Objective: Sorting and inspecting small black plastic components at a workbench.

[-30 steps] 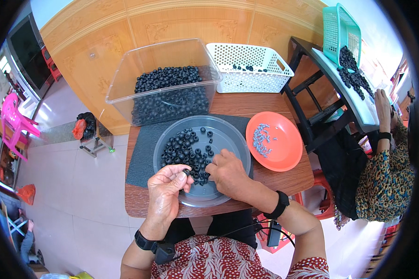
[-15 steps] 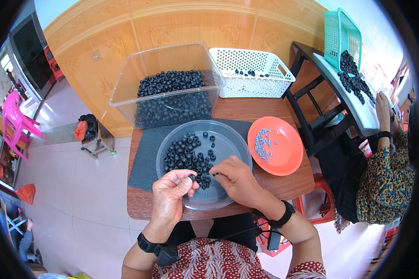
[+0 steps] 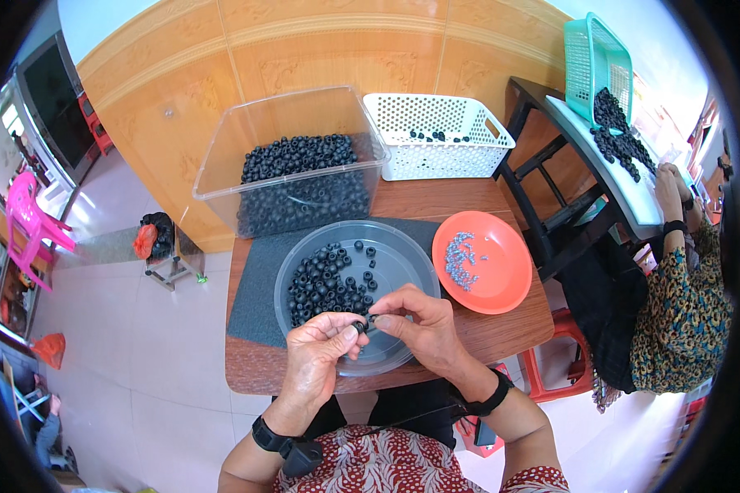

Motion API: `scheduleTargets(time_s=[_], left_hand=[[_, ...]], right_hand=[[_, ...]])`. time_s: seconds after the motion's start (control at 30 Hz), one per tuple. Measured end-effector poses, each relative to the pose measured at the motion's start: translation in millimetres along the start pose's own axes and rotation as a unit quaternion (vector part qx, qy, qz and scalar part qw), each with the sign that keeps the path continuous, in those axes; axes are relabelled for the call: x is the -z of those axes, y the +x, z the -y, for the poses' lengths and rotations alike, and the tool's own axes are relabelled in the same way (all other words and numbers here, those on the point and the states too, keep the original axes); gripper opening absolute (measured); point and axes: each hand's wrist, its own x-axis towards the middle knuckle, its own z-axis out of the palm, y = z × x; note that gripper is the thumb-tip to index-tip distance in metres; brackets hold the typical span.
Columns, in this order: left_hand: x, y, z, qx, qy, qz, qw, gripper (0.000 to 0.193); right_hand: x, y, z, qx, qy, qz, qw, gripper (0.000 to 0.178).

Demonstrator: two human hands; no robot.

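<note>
Over the near part of a round clear plastic basin (image 3: 411,261), both hands meet. Between its thumb and fingers, my left hand (image 3: 314,349) pinches a round black bead-like part (image 3: 359,326) with a hole in it. Close against that part, my right hand (image 3: 426,329) is closed in a pinch on a small dark piece (image 3: 372,319), too small to name. Loose black bead-like parts (image 3: 316,275) lie heaped in the basin's left half. Right of the basin, an orange-red plate (image 3: 506,271) holds a cluster of tiny grey-blue pieces (image 3: 459,261).
Behind the basin stands a clear bin (image 3: 222,152) filled with black parts, beside a white perforated basket (image 3: 436,164). A dark mat (image 3: 251,316) covers part of the wooden table (image 3: 501,333). At right, another person's hands (image 3: 670,193) work by a tipped green basket (image 3: 580,70).
My hands have come together: the left moved right with the round black part, and the right brought its small dark piece up against it. The whole view shifted slightly.
</note>
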Motion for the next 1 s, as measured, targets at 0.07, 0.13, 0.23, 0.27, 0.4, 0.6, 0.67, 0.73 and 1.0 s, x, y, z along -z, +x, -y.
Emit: scheduleTargets(time_s=[0.07,0.13,0.23,0.27,0.4,0.6,0.67,0.73,1.0], left_hand=[[-2,0,1,0.0,0.004,-0.002,1.0,0.015],[-3,-1,1,0.001,-0.005,0.003,1.0,0.016],[-2,-1,3,0.001,-0.008,0.006,1.0,0.017],[-2,-1,3,0.0,-0.008,0.006,1.0,0.017],[-2,-2,4,0.007,-0.013,0.008,1.0,0.017],[-3,-1,7,-0.002,-0.006,0.006,1.0,0.017],[-4,-2,8,-0.005,-0.002,0.005,1.0,0.017],[-4,-2,9,-0.012,0.006,0.005,1.0,0.018],[-5,-2,12,-0.022,0.027,-0.011,0.999,0.016]], right_hand=[[0,0,-5,0.006,0.05,0.002,0.999,0.018],[-2,-1,-9,-0.008,0.101,0.001,0.995,0.018],[-4,-4,-9,-0.023,0.133,0.0,0.991,0.018],[-4,-5,-9,-0.024,0.113,-0.001,0.993,0.017],[-5,-6,-2,-0.005,0.058,-0.012,0.998,0.018],[-7,-7,-2,0.052,-0.011,-0.034,0.998,0.018],[-7,-7,-4,0.109,-0.051,-0.044,0.992,0.019],[-8,-6,-3,0.131,-0.073,-0.048,0.987,0.019],[-9,-8,-4,0.169,-0.105,-0.056,0.978,0.018]])
